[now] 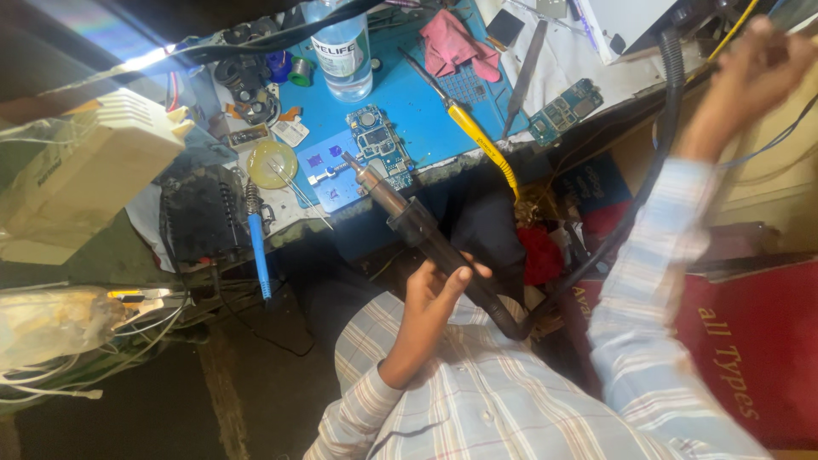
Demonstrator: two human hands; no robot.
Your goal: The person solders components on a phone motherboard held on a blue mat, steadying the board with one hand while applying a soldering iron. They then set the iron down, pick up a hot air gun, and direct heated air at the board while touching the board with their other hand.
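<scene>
My left hand (430, 294) grips the black handle of a hot air gun (426, 234). Its metal nozzle (362, 170) points at the near edge of a blue work mat (417, 106), just beside a small phone circuit board (379, 140) lying there. The gun's black hose (660, 128) loops past my lap and climbs to the upper right. My right hand (758, 60) is raised there, blurred, next to the hose and a yellow cable; whether it holds anything is unclear.
On the bench are a yellow-handled soldering iron (477, 136), a second circuit board (567, 111), tweezers (524, 68), a pink cloth (456, 43) and a water bottle (341, 51). A blue-handled iron (258, 247) hangs at the left edge. A white box (94, 162) stands left.
</scene>
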